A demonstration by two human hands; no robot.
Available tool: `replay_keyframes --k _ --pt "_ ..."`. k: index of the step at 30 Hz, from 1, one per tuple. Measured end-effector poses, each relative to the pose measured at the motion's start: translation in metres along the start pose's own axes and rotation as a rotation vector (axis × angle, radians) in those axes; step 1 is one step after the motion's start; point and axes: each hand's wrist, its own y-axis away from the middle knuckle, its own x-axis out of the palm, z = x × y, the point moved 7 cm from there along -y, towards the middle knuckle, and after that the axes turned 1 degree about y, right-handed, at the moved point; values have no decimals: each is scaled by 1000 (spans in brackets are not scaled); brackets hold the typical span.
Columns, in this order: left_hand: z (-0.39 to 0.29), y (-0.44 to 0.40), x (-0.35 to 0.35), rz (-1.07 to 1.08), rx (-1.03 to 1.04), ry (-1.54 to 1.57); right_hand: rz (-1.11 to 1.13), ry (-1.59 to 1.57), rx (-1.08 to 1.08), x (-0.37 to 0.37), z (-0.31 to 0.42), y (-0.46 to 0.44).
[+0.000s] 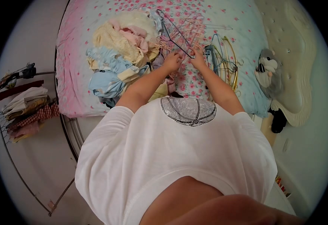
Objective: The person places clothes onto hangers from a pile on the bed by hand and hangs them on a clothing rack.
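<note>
My right hand (198,59) grips one corner of a dark blue clothes hanger (179,47), which is held up at a slant over the bed. Left of it, my left hand (173,61) has its fingers curled in, close to the pile of clothes; whether anything is inside them is hidden. Cream, pink and light blue garments make up the heaped clothes (113,56) beside my left forearm. Pink hangers (189,32) lie in a tangle beyond both hands. To the right of my right hand rests a group of blue, green and yellow hangers (225,62).
The flowered bedsheet (72,75) covers the bed beneath everything. A grey and white plush toy (269,73) leans by the tufted headboard (293,56). At the left stands a metal rack with hanging clothes (25,103). Something black (278,120) hangs below the toy.
</note>
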Motion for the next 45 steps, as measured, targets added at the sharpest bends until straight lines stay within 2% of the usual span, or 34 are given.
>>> replay_keyframes --k 3,6,10,12,15,18,21,23,25,28,32,33,34,35,36,38,41,42,45 --pt "19 3 3 14 -18 6 -117 -21 -27 -1 -7 16" --pt "12 10 -6 -33 54 29 -119 -41 12 12 -31 30" --pt "5 19 -9 -105 153 -30 -81 -151 172 18 -57 50" --pt "9 23 -5 -48 103 -42 -135 -192 268 9 -59 73" --pt "13 34 -3 -2 48 -26 -248 -131 228 0 -56 88" --pt "15 43 -6 -35 52 35 -276 -119 58 -4 -43 97" --pt "10 55 -26 -67 39 238 -13 -291 196 -13 -9 116" --pt "-3 67 -55 -101 34 344 107 -449 117 -9 -7 121" --pt "-20 89 -100 -161 46 377 305 -585 18 -24 38 140" --pt "-55 135 -179 -623 317 -192 549 -491 -9 -34 65 162" --pt "-51 172 -210 -536 444 -479 742 -507 -41 -30 94 178" --pt "-36 171 -212 -406 386 -454 774 -501 -34 -26 101 181" --pt "-19 169 -212 -276 325 -425 689 -560 -56 -25 111 179" --pt "-3 172 -209 -146 262 -395 545 -411 -56 -22 105 169" --pt "-9 185 -218 -287 420 -404 399 -261 -58 -20 112 159" --pt "6 195 -217 -276 390 -396 109 73 -74 -23 129 155" --pt "4 212 -222 -321 375 -351 15 126 -419 -3 178 161" --pt "0 219 -223 -343 376 -331 17 133 -466 5 203 168" --pt "4 230 -222 -268 309 -344 115 -231 -359 24 254 181"
